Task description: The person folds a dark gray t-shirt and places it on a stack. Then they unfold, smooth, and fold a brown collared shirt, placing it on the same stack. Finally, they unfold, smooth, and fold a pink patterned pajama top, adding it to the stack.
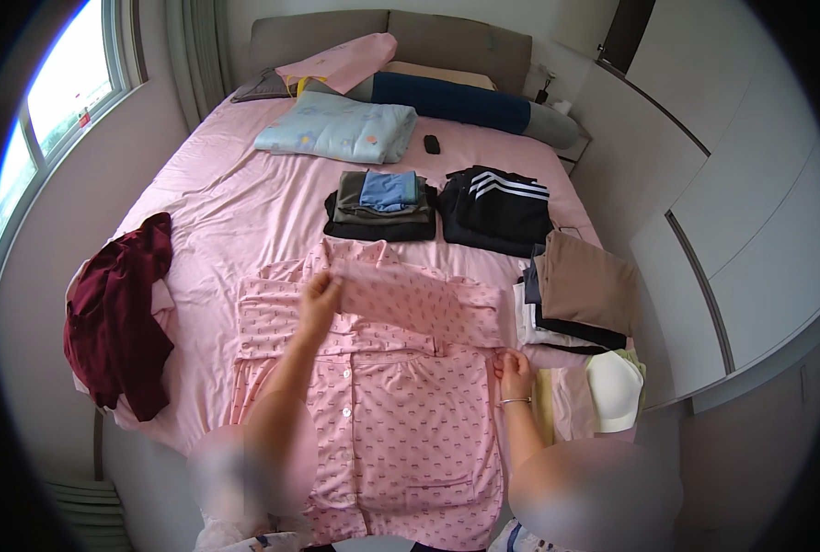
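Note:
A pink patterned button-up pajama shirt (410,423) lies spread on the bed, its collar toward the far side and its hem toward me. One sleeve lies folded across the upper part. My left hand (321,296) is closed on the end of the other sleeve, which is lifted and drawn leftward over the chest, slightly smeared by motion. At the shirt's right edge, below the armpit, my right hand (513,370) has its fingers closed on the fabric. A bracelet circles the right wrist.
Dark red clothing (120,313) is heaped at the left. Folded dark clothes (382,225), black striped garments (497,212), a brown-topped pile (584,281) and a white bra (614,391) surround the shirt. Farther back lie a light-blue quilt (336,127) and a dark-blue bolster (451,101).

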Demonstrator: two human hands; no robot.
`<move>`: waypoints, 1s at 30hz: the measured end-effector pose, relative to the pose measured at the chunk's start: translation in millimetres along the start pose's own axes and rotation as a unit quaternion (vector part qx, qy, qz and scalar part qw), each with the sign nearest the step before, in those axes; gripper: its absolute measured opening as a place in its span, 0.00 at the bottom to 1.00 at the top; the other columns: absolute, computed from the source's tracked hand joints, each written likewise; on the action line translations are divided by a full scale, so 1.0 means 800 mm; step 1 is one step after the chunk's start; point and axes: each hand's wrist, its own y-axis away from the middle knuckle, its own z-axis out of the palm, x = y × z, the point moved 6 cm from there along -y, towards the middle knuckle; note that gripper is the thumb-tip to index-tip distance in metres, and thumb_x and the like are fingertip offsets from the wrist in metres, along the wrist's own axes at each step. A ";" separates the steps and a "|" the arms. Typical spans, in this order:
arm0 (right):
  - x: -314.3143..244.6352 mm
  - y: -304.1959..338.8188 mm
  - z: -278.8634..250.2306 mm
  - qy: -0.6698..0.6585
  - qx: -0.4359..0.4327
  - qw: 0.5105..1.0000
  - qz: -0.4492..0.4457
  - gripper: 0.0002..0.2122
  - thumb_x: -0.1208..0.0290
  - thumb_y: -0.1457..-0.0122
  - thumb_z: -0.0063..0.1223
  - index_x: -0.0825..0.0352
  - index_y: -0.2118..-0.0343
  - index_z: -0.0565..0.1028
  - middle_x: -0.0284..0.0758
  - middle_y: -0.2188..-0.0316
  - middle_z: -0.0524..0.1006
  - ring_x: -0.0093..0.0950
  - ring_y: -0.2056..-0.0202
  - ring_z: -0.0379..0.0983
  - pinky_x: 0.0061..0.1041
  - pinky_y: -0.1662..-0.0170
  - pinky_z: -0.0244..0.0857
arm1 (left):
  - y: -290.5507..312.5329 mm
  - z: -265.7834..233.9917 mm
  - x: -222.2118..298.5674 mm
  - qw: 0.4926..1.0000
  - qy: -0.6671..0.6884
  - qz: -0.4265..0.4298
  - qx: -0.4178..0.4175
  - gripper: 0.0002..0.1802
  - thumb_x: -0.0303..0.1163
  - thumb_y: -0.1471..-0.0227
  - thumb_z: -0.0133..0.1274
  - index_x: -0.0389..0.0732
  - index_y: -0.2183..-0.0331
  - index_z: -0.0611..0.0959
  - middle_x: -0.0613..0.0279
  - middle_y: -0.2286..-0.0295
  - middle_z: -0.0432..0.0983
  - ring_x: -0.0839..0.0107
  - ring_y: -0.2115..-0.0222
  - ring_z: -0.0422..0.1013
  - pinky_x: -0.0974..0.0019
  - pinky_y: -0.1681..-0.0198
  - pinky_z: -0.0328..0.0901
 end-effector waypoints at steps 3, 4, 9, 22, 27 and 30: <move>-0.022 0.006 0.004 0.160 0.012 0.974 -0.162 0.15 0.68 0.46 0.52 0.68 0.57 0.68 0.36 0.66 0.74 0.25 0.69 0.71 0.20 0.64 0.66 | -0.009 -0.064 0.020 0.996 -0.041 0.014 0.079 0.06 0.29 0.48 0.46 0.38 0.71 0.77 0.71 0.82 0.68 0.85 0.85 0.59 0.78 0.85 0.54; -0.030 0.013 0.014 0.141 -0.004 0.984 -0.105 0.23 0.68 0.52 0.57 0.68 0.53 0.65 0.42 0.60 0.72 0.31 0.61 0.70 0.25 0.56 0.64 | -0.005 -0.094 0.010 0.995 -0.052 -0.001 0.081 0.07 0.28 0.49 0.46 0.37 0.69 0.77 0.70 0.81 0.68 0.84 0.84 0.60 0.78 0.83 0.55; -0.099 0.048 0.096 0.421 -0.051 0.824 -0.376 0.36 0.69 0.62 0.61 0.66 0.46 0.58 0.49 0.47 0.59 0.44 0.46 0.54 0.37 0.43 0.48 | 0.030 -0.221 -0.099 0.975 -0.174 -0.106 0.086 0.13 0.31 0.50 0.49 0.36 0.62 0.77 0.65 0.74 0.72 0.76 0.78 0.68 0.74 0.75 0.65; -0.082 0.062 0.137 0.519 -0.118 0.733 -0.424 0.24 0.76 0.60 0.48 0.66 0.53 0.68 0.44 0.47 0.61 0.42 0.46 0.56 0.38 0.44 0.50 | -0.006 -0.185 -0.030 0.969 -0.211 -0.097 0.088 0.07 0.30 0.53 0.54 0.36 0.74 0.79 0.69 0.82 0.71 0.81 0.80 0.64 0.76 0.79 0.59; -0.100 0.041 0.144 0.366 -0.125 0.816 -0.429 0.17 0.68 0.51 0.51 0.70 0.59 0.70 0.48 0.55 0.68 0.45 0.53 0.63 0.38 0.50 0.57 | 0.029 -0.240 -0.085 0.963 -0.239 -0.061 0.108 0.11 0.33 0.52 0.54 0.36 0.79 0.77 0.72 0.86 0.65 0.80 0.85 0.59 0.72 0.83 0.54; -0.066 -0.032 0.132 0.208 -0.011 0.944 -0.258 0.17 0.63 0.47 0.50 0.72 0.62 0.71 0.46 0.65 0.74 0.42 0.63 0.70 0.36 0.57 0.63 | 0.031 -0.235 -0.085 0.952 -0.231 -0.129 0.152 0.12 0.34 0.53 0.52 0.34 0.79 0.77 0.66 0.87 0.66 0.77 0.84 0.60 0.68 0.80 0.57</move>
